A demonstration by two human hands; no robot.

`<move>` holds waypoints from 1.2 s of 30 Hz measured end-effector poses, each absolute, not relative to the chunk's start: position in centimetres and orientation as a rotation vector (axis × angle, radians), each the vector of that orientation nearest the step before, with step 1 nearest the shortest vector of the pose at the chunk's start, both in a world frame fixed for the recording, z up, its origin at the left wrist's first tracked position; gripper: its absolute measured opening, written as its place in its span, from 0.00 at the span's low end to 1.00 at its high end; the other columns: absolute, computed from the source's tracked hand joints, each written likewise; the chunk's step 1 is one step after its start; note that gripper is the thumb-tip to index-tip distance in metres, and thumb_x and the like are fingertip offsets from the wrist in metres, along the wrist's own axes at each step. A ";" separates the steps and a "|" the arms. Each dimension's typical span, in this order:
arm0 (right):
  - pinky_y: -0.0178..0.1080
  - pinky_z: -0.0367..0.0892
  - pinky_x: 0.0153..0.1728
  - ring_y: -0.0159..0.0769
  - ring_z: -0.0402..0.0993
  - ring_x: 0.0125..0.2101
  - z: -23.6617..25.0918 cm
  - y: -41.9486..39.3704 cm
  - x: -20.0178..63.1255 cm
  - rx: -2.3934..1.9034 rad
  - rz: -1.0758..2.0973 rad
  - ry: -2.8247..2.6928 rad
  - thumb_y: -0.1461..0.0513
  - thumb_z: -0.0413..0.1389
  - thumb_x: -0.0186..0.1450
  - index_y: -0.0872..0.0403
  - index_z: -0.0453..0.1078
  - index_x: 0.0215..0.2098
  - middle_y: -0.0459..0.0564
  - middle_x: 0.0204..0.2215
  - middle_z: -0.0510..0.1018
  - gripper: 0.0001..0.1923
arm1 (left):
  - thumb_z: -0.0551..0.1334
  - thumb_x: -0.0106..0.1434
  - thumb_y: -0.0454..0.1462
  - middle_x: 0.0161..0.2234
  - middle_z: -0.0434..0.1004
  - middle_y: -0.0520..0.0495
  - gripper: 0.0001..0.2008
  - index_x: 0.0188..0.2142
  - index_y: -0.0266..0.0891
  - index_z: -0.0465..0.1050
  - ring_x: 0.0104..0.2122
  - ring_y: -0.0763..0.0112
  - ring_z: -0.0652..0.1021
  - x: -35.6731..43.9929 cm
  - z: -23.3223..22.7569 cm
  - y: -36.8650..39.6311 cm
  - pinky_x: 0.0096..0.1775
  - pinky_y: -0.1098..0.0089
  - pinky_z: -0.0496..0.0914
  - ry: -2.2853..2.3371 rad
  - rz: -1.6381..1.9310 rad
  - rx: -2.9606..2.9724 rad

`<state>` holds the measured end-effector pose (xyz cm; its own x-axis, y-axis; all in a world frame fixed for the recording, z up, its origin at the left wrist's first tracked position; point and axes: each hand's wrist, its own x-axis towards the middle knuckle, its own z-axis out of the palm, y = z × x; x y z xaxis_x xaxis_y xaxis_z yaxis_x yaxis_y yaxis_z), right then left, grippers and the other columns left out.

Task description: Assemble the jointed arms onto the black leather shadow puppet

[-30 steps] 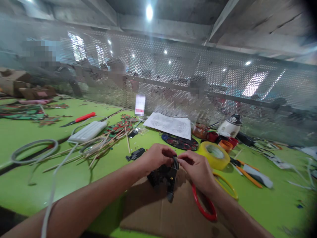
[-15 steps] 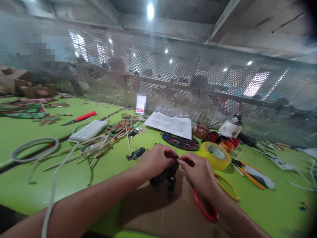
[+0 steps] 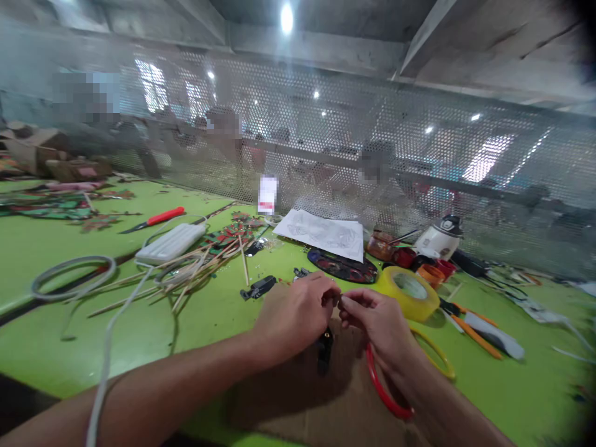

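Note:
My left hand (image 3: 300, 310) curls over a black piece (image 3: 325, 352), covering most of it; a dark lower part with a small gold-coloured dot sticks out below the fingers. My right hand (image 3: 375, 313) is closed in a pinch, fingertips meeting those of my left hand. Whatever lies between the right fingertips is too small to make out. Below both hands is brown cardboard (image 3: 298, 397). A red loop handle (image 3: 386, 392) shows beneath my right wrist, with a yellow loop (image 3: 440, 354) just beyond it.
Left are a white power strip (image 3: 171, 244), thin wooden sticks (image 3: 190, 273) and a red-handled knife (image 3: 165, 216). Right are a yellow tape roll (image 3: 391, 292), orange-handled pliers (image 3: 479, 335) and paint jars (image 3: 431, 274). Paper sheets (image 3: 321, 233) and a palette (image 3: 342, 267) lie ahead, before a perforated screen.
My left hand has rolled further over the black piece, hiding more of it. The right fingers stay pinched beside it. The whole view has shifted slightly.

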<state>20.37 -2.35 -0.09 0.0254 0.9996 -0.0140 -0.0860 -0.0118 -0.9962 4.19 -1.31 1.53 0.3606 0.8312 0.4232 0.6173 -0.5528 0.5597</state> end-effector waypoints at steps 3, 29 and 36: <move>0.34 0.70 0.24 0.31 0.71 0.21 -0.3 -2.4 20.2 -1.127 1.289 -1.055 0.56 0.69 0.47 0.58 0.75 0.27 0.47 0.19 0.76 0.16 | 0.55 0.64 0.34 0.35 0.75 0.47 0.10 0.35 0.42 0.76 0.35 0.69 0.75 4.2 1.6 -1.7 0.38 0.71 0.68 1.295 0.997 2.392; 0.32 0.60 0.23 0.28 0.63 0.21 0.7 -2.0 20.8 -1.173 0.923 -1.444 0.56 0.63 0.55 0.56 0.71 0.30 0.41 0.19 0.70 0.11 | 0.63 0.56 0.31 0.31 0.79 0.48 0.10 0.39 0.40 0.74 0.30 0.71 0.77 4.0 0.5 0.8 0.34 0.71 0.71 0.995 1.204 2.103; 0.33 0.57 0.23 0.27 0.61 0.20 0.8 -2.1 20.7 -1.153 0.919 -1.462 0.55 0.61 0.57 0.55 0.70 0.26 0.40 0.17 0.68 0.12 | 0.65 0.56 0.33 0.30 0.79 0.48 0.08 0.37 0.39 0.74 0.29 0.71 0.77 3.9 0.5 0.9 0.35 0.71 0.72 0.908 1.161 1.966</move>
<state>20.65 -2.15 0.83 -0.0265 0.9676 0.2510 0.1929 0.2514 -0.9485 3.91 0.89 0.51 0.3614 0.8235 0.4374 0.2260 -0.5324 0.8157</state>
